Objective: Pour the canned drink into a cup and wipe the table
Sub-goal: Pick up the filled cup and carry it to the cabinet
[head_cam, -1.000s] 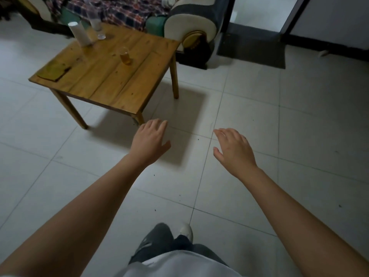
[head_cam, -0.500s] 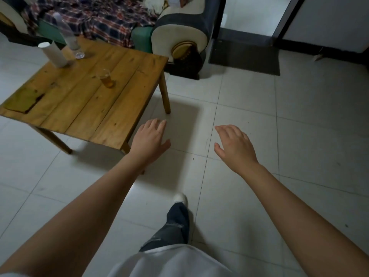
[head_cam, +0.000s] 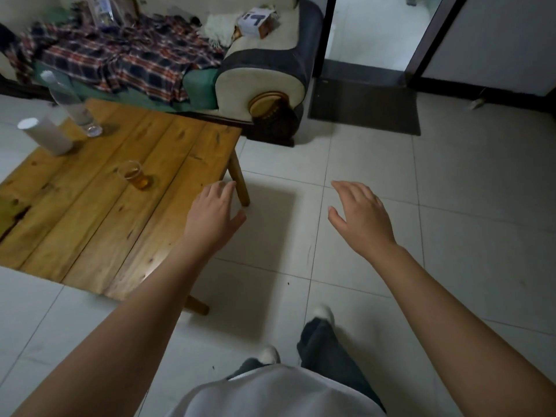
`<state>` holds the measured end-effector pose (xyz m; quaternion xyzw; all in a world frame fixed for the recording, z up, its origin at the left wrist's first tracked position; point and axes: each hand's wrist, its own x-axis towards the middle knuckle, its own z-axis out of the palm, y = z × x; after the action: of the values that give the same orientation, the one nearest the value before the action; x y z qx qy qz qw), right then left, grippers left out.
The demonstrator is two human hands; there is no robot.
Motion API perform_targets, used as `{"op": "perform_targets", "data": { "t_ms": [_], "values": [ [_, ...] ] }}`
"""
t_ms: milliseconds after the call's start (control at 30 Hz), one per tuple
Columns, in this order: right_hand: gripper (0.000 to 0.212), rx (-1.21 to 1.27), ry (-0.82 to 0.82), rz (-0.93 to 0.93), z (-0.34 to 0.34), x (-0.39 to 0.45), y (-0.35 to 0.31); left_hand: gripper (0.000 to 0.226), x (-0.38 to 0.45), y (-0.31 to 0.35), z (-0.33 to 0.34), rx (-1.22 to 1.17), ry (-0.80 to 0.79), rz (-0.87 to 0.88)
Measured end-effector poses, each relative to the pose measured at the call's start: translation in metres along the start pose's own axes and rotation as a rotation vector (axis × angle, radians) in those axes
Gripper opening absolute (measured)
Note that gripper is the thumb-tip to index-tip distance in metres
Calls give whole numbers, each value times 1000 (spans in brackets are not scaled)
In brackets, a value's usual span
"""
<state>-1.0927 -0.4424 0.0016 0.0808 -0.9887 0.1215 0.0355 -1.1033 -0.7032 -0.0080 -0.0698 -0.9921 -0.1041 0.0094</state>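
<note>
A low wooden table (head_cam: 90, 230) fills the left of the head view. On it stands a small clear cup (head_cam: 132, 175) with amber drink in it. Farther back on the table are a white cylinder (head_cam: 45, 136) and a clear plastic bottle (head_cam: 72, 106). My left hand (head_cam: 215, 213) hovers with straight fingers over the table's right edge, to the right of the cup, holding nothing. My right hand (head_cam: 359, 218) is held out flat over the tiled floor, also holding nothing. A dark stain or object (head_cam: 15, 219) shows at the table's left edge, cut off by the frame.
Behind the table stands a sofa (head_cam: 264, 76) with a plaid blanket (head_cam: 120, 61) and a small box (head_cam: 255, 24) on it. A dark doormat (head_cam: 364, 109) lies before a doorway at the back right. My legs and shoes (head_cam: 323, 314) are on the white tiled floor (head_cam: 451, 206).
I have walked closer to the table, which now looms larger at the left. My left hand has come over its right edge. Both hands stay held out and hold nothing.
</note>
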Motion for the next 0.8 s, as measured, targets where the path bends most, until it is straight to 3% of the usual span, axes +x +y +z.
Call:
{"op": "perform_targets", "data": {
  "t_ms": [200,433,800],
  "values": [
    [50,-50,-58,-113,6,84,40,61,63,1,15,23,25,-118],
    [51,-42,-115,-294,3,196,79,61,125,11,23,-27,70,-374],
    [48,40,-157,-674,21,309,37,57,136,0,18,-67,201,-751]
  ]
}}
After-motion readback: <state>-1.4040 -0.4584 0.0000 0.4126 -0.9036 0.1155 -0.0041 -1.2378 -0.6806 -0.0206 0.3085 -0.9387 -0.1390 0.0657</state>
